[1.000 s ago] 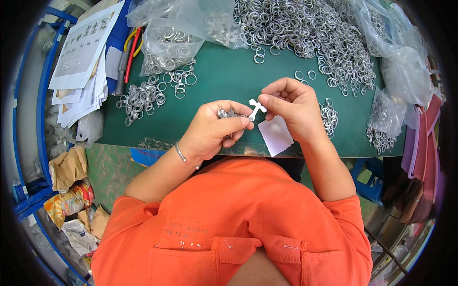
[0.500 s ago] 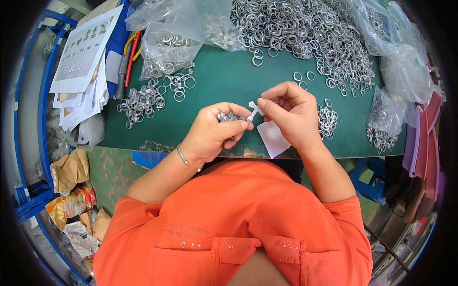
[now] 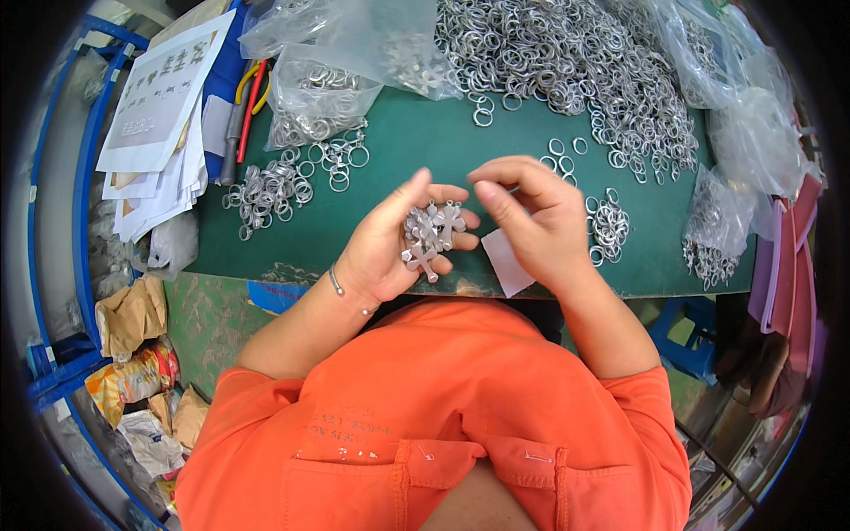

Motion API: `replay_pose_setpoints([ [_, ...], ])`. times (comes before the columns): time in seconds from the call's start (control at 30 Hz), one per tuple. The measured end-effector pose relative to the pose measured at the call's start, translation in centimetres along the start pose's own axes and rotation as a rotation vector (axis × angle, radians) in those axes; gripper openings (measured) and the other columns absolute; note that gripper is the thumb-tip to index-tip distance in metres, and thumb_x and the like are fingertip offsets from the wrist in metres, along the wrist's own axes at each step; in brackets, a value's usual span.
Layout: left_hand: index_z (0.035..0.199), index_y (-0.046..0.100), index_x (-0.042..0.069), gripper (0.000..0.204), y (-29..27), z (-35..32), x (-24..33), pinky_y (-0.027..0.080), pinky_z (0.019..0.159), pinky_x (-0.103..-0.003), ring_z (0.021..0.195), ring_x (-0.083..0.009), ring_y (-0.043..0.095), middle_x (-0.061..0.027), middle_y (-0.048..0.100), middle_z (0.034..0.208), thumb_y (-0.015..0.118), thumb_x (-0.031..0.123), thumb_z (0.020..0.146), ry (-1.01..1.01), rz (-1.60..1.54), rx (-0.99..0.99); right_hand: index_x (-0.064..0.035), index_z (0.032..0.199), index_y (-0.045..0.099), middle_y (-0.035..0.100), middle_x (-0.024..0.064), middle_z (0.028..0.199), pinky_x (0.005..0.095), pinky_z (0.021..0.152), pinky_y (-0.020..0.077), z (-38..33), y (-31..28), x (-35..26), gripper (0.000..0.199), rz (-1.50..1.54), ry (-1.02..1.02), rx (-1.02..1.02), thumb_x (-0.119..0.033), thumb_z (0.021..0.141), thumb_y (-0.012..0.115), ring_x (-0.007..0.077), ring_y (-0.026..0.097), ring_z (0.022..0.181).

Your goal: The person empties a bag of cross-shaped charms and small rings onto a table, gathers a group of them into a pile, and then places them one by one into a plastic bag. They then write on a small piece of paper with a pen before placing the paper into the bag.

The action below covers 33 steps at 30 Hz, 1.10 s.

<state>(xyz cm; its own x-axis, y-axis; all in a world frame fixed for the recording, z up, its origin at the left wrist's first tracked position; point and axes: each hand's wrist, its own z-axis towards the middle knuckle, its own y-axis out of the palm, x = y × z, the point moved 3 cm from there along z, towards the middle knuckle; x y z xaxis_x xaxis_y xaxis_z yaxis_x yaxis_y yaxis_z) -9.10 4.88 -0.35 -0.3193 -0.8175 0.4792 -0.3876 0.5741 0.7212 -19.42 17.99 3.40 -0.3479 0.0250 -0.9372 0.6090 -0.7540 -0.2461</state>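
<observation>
Palm up and half unfolded, my left hand (image 3: 376, 237) cradles a small pile of silver cross pendants (image 3: 431, 232). Some have a little loop on one end, and they lie over the palm and finger roots. Just to the right is my right hand (image 3: 531, 212), its fingers bent and the thumb slightly apart from the index finger. Nothing shows between those fingertips. Partly under the right hand lies a small white square of paper (image 3: 507, 264) at the table's near edge.
On the green table (image 3: 390, 142), a large heap of metal key rings (image 3: 567, 53) lies at the back. Smaller ring piles (image 3: 270, 190) are left and right (image 3: 609, 226). Plastic bags (image 3: 323, 88), red-handled pliers (image 3: 252, 106) and printed sheets (image 3: 159, 97) sit back left.
My left hand has unfolded, baring the pendants in its palm. The cross pinched between both hands has left my right fingertips, and the thumb and index finger have parted.
</observation>
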Motion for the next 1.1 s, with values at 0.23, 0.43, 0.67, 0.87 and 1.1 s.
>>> replay_pose_setpoints([
  [0.23, 0.092, 0.056, 0.006, 0.011, 3.4, -1.9, 8.2, 0.034, 0.036, -0.017, 0.057, -0.0075, 0.049, -0.0065, 0.059, 0.082, 0.059, 0.017, 0.094, 0.46, 0.066, -0.094, 0.0027, 0.093, 0.066, 0.063, 0.004, 0.091, 0.0203, 0.07, 0.0457, -2.2, -4.7, 1.3, 0.007, 0.162, 0.206, 0.242, 0.0, 0.086, 0.064, 0.0075, 0.057, 0.078],
  [0.43, 0.1, 0.062, 0.002, 0.015, 9.1, -1.0, 19.2, 0.034, 0.044, -0.018, 0.066, -0.0073, 0.049, -0.0048, 0.061, 0.088, 0.059, 0.014, 0.092, 1.013, 0.799, -0.002, 0.0036, 0.093, 0.064, 0.062, 0.0059, 0.093, 0.0205, 0.07, 0.0459, -5.1, -7.1, 0.4, 0.007, 0.149, 0.189, 0.331, 0.004, 0.086, 0.062, 0.0085, 0.057, 0.08],
  [0.67, 0.085, 0.066, 0.005, 0.01, 9.0, 5.1, 21.2, 0.043, 0.055, -0.024, 0.059, -0.0079, 0.054, -0.001, 0.061, 0.071, 0.068, 0.013, 0.081, 0.662, 1.956, 0.323, 0.0037, 0.092, 0.064, 0.061, 0.0057, 0.091, 0.0199, 0.066, 0.0451, -7.8, -9.2, 0.1, 0.006, 0.08, 0.176, 0.385, 0.005, 0.086, 0.062, 0.0083, 0.057, 0.076],
  [0.87, 0.114, 0.058, 0.003, 0.044, 7.2, 7.9, 21.4, 0.051, 0.067, -0.029, 0.087, -0.0138, 0.061, -0.0047, 0.065, 0.092, 0.072, 0.029, 0.081, 0.285, 1.842, 0.187, 0.0016, 0.091, 0.066, 0.063, 0.0041, 0.085, 0.0213, 0.066, 0.0456, -7.7, -9.6, 0.2, 0.008, -0.073, 0.192, 0.314, 0.002, 0.084, 0.064, 0.0088, 0.058, 0.074],
  [1.1, 0.107, 0.064, -0.002, 0.03, 10.9, 5.9, 20.6, 0.047, 0.073, -0.025, 0.083, -0.0097, 0.059, -0.0045, 0.066, 0.094, 0.068, 0.02, 0.086, 0.998, 1.907, 0.173, 0.0007, 0.098, 0.061, 0.059, 0.015, 0.092, 0.0393, 0.07, 0.0516, -6.8, -7.2, -0.2, 0.021, -0.596, 0.194, 0.003, -0.006, 0.079, 0.067, 0.0324, 0.062, 0.08],
])
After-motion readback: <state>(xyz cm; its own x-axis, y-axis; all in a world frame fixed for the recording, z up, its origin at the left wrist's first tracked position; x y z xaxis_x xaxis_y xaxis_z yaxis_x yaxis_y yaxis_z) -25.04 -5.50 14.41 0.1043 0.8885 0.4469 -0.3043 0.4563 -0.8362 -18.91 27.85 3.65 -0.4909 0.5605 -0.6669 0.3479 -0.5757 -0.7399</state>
